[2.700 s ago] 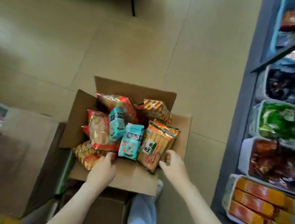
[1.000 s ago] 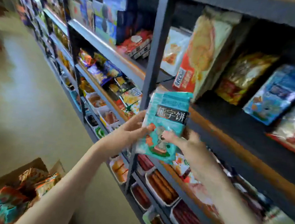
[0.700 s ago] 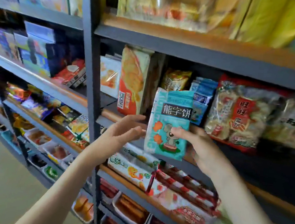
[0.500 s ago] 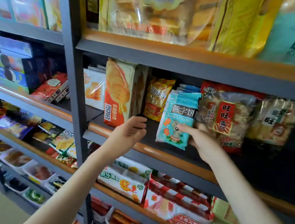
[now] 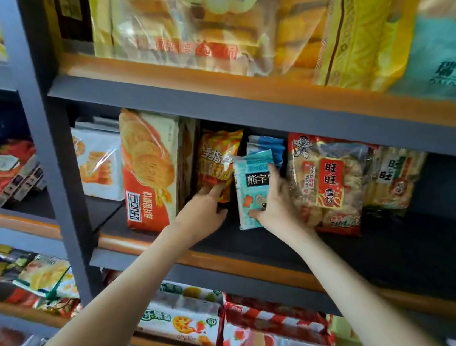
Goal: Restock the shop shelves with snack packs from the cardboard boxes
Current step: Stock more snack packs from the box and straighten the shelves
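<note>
A teal snack pack (image 5: 249,185) with a cartoon bear stands tilted on the middle shelf (image 5: 283,248), in front of more blue packs (image 5: 266,146). My right hand (image 5: 276,204) holds it, thumb at its lower edge and fingers over its right side. My left hand (image 5: 202,207) reaches to the orange-yellow pack (image 5: 217,157) just to the left and touches its lower end with the fingertips. The cardboard box is out of view.
An orange cracker box (image 5: 149,169) stands left of the orange-yellow pack. Red rice-cracker bags (image 5: 329,182) stand right of the teal pack. A grey upright post (image 5: 51,128) divides the shelving. Bread bags (image 5: 200,17) fill the shelf above; more packs (image 5: 230,331) lie below.
The view swung from the box on the floor up to the shelves. My right hand carried the teal pack onto the middle shelf, and my left hand moved in to the orange-yellow pack.
</note>
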Tool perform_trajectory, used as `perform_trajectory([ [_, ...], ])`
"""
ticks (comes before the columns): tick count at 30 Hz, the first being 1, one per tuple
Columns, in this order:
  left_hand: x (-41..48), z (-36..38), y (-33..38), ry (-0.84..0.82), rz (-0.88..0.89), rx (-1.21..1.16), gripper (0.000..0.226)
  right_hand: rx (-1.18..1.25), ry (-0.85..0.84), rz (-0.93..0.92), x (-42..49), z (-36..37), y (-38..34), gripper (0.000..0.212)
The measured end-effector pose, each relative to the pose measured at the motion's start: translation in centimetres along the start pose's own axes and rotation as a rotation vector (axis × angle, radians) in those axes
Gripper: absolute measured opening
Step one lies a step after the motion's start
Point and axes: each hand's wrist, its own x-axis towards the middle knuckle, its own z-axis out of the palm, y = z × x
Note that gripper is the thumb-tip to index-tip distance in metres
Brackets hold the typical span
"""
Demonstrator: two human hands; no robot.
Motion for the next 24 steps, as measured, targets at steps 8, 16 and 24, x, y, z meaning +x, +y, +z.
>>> perform_trajectory([
  [8,3.3,1.0,1.2,-0.08,0.219,-0.235,0.064,-0.596,0.105,-0.173,0.1,0.5,0.6,0.115],
  [16,3.5,1.3,-0.3,-0.076,0.1,0.043,0.073,-0.493,0.072,-0.141,0.8,1.1,0.4,0.122],
  [24,2.2,1.1,0.2,-0.085,0.098,0.154,0.069,-0.607,-0.029,-0.176,0.5,-0.3,0.9,0.123],
])
